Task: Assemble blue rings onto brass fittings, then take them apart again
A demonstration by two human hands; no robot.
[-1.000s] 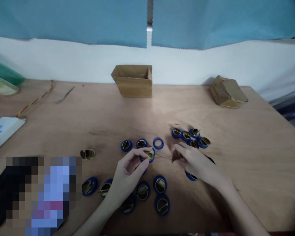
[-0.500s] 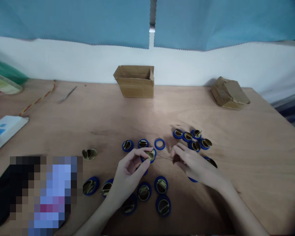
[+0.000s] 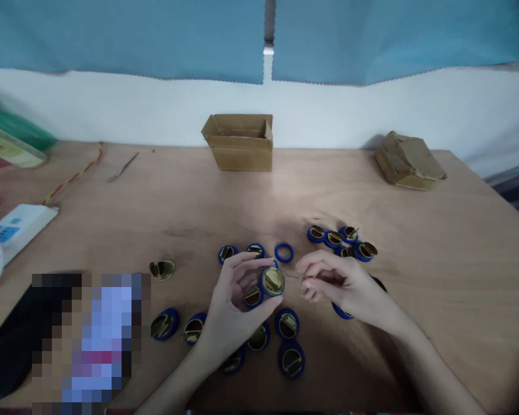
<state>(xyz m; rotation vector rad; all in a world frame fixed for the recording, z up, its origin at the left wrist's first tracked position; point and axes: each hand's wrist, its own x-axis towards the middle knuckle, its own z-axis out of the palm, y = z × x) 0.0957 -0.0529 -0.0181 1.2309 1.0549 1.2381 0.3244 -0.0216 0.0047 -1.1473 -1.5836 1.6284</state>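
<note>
Between the thumb and fingertips of my left hand (image 3: 237, 311) is a round brass-coloured disc with a blue rim (image 3: 272, 280), its shiny face tilted towards me. My right hand (image 3: 343, 285) hovers just to its right, fingers pinched together; what they hold, if anything, is too small to make out. A bare blue ring (image 3: 284, 252) lies beyond the gap between the hands. Several similar blue-rimmed discs with brass clips stand around them, such as one (image 3: 287, 324) in front and one (image 3: 316, 233) behind my right hand. A loose brass piece (image 3: 162, 270) sits to the left.
An open cardboard box (image 3: 242, 154) stands at the table's back, a crumpled cardboard box (image 3: 410, 161) at the back right. On the left are tweezers (image 3: 123, 167), a white power strip (image 3: 21, 227), a twisted cord (image 3: 73, 173) and a pixelated phone-like object (image 3: 97, 340).
The disc in my left hand has turned more face-on and come slightly right and nearer. My right fingers have curled in, and the dark piece seen at them earlier no longer shows.
</note>
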